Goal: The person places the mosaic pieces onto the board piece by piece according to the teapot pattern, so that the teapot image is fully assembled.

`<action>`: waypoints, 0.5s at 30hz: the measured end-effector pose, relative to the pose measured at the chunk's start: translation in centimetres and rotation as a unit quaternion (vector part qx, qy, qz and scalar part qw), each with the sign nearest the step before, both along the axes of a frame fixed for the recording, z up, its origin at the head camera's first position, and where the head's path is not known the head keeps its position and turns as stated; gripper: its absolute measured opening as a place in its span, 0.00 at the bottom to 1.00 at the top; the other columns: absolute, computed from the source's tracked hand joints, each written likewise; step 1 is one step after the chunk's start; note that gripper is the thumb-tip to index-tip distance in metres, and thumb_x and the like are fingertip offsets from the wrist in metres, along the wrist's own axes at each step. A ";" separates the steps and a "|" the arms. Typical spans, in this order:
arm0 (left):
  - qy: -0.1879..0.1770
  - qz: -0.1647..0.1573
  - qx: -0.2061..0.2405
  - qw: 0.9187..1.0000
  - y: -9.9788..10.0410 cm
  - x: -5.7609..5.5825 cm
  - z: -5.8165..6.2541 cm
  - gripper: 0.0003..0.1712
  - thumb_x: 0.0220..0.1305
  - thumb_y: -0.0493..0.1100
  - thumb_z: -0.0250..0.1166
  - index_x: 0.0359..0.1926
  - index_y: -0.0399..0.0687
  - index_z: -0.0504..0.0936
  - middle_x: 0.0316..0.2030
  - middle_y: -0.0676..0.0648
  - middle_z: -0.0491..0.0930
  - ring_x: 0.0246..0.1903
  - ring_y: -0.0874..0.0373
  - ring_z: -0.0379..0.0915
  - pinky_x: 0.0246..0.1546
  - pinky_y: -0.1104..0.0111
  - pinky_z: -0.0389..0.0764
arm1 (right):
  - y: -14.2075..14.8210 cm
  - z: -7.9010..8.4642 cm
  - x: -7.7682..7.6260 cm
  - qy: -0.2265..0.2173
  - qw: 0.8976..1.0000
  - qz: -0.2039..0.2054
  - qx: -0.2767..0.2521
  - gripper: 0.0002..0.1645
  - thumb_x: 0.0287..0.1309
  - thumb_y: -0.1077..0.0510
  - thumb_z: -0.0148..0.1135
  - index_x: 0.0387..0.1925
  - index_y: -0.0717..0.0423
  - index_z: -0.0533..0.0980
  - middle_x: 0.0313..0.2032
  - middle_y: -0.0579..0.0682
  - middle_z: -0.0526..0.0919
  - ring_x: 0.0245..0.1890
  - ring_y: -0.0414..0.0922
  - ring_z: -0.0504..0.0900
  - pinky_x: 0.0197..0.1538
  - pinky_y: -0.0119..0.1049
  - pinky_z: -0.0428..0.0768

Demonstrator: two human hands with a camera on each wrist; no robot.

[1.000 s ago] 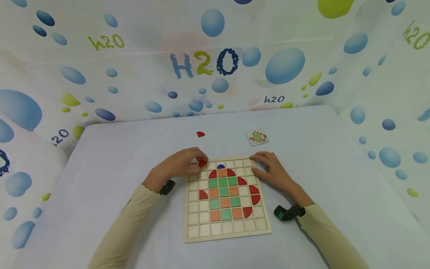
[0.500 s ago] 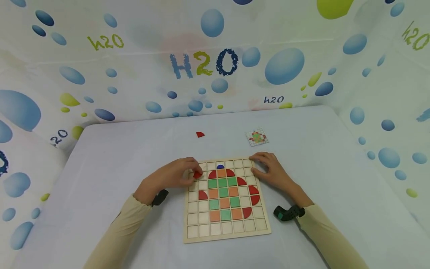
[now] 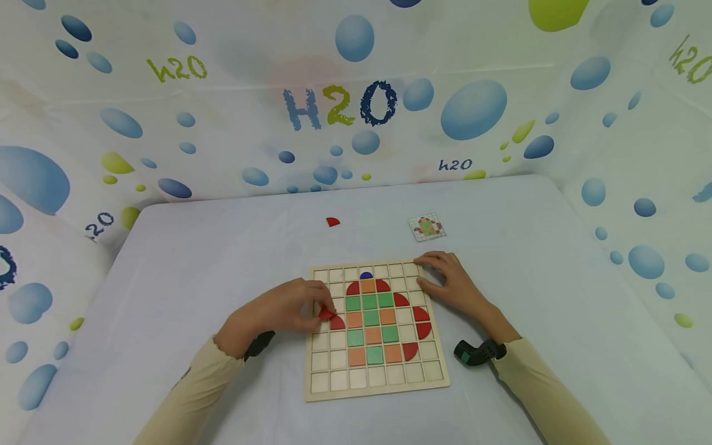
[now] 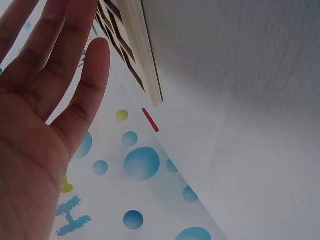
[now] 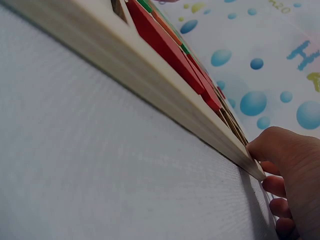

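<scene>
Low over the left columns of a wooden grid board (image 3: pixel 384 375), my left hand (image 3: pixel 292 306) pinches a red quarter-circle tile (image 3: pixel 326 314). The held tile overlaps another red quarter-circle tile (image 3: pixel 337 322) lying in the grid. In the left wrist view the palm and thumb show, but the fingertips and tile are out of frame. My right hand (image 3: pixel 447 284) grips the board's far right corner; in the right wrist view its thumb (image 5: pixel 272 142) lies along the rim. Green tiles (image 3: pixel 369 301), orange tiles (image 3: pixel 373 335) and red quarter-circles fill cells mid-board, with a blue half-circle (image 3: pixel 366 275) above them.
A loose red quarter-circle tile (image 3: pixel 332 222) lies on the white table beyond the board. Right of it is a small pattern card (image 3: pixel 427 227) with a coloured grid picture. A printed cloth backdrop (image 3: pixel 222 142) rises behind the table.
My left hand has moved from the board's far left corner down its left side toward me, carrying the red tile. The right hand and board have stayed in place.
</scene>
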State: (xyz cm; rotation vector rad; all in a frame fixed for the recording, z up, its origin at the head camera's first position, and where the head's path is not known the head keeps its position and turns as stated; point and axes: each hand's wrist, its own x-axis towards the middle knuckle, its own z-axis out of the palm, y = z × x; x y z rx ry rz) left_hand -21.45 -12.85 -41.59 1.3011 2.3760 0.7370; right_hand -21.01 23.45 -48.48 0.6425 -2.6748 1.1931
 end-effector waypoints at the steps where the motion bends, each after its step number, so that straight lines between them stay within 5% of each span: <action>1: 0.002 -0.004 0.004 1.000 0.0 0.1 -0.1 0.10 0.54 0.35 0.67 0.38 0.50 0.84 0.39 0.58 0.80 0.37 0.65 0.74 0.44 0.69 0.77 | 0.0 0.0 0.0 -0.002 1.000 0.000 0.000 0.23 0.57 0.60 0.67 0.55 0.58 0.78 0.56 0.59 0.75 0.52 0.53 0.68 0.52 0.52 0.69; 9: 0.035 -0.036 0.035 0.998 0.3 1.0 -0.9 0.13 0.50 0.29 0.63 0.35 0.48 0.85 0.34 0.57 0.80 0.33 0.64 0.74 0.40 0.72 0.76 | 0.0 -0.1 0.1 -0.003 1.000 0.003 0.002 0.23 0.57 0.60 0.68 0.55 0.58 0.77 0.56 0.59 0.75 0.52 0.53 0.68 0.51 0.51 0.69; 15: 0.019 -0.052 0.024 0.998 0.6 1.5 -0.9 0.14 0.49 0.31 0.66 0.38 0.48 0.86 0.37 0.58 0.82 0.37 0.66 0.76 0.45 0.71 0.77 | 0.0 0.1 0.0 -0.002 1.000 0.001 0.000 0.24 0.57 0.60 0.68 0.55 0.58 0.78 0.56 0.59 0.75 0.52 0.53 0.68 0.52 0.53 0.69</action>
